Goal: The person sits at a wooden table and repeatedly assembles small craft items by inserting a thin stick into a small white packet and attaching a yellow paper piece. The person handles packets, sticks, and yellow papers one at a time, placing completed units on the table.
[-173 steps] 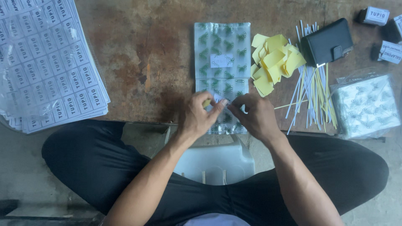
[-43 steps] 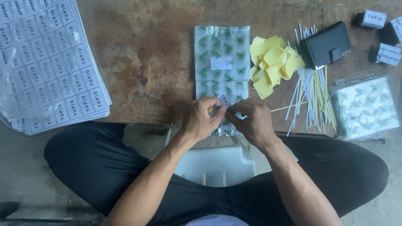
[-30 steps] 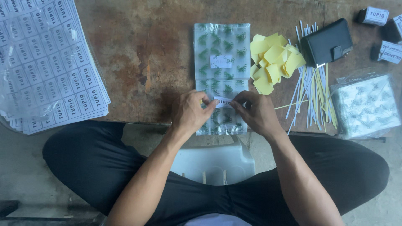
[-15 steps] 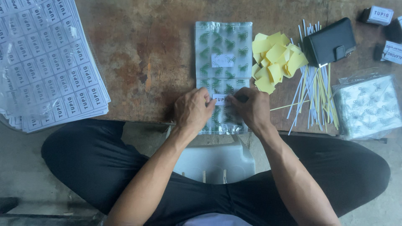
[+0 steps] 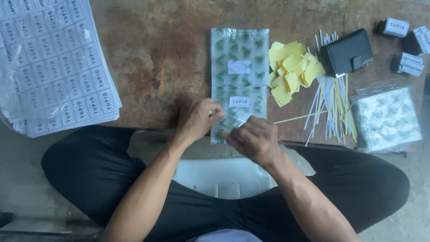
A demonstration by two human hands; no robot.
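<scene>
A stack of clear bags printed with green leaves (image 5: 239, 49) lies on the worn brown tabletop (image 5: 161, 54). The top bag carries two white labels, one at its middle (image 5: 238, 67) and one lower down (image 5: 239, 101). My left hand (image 5: 196, 120) rests at the bag's lower left corner, fingertips pinched. My right hand (image 5: 254, 140) is curled over the bag's near end. A thin pale strip (image 5: 230, 118) runs between the fingertips of both hands. The bag's bottom edge is hidden under my hands.
Sheets of white labels (image 5: 53, 67) lie at the left. Right of the bag are yellow paper slips (image 5: 293, 71), white and yellow strips (image 5: 331, 107), a black wallet (image 5: 347, 53), a stack of clear bags (image 5: 387, 118) and small labelled black boxes (image 5: 394, 28). My crossed legs sit below the edge.
Both hands pressed the lower white label onto the bag, then drew back toward me. The label now shows uncovered above my fingers.
</scene>
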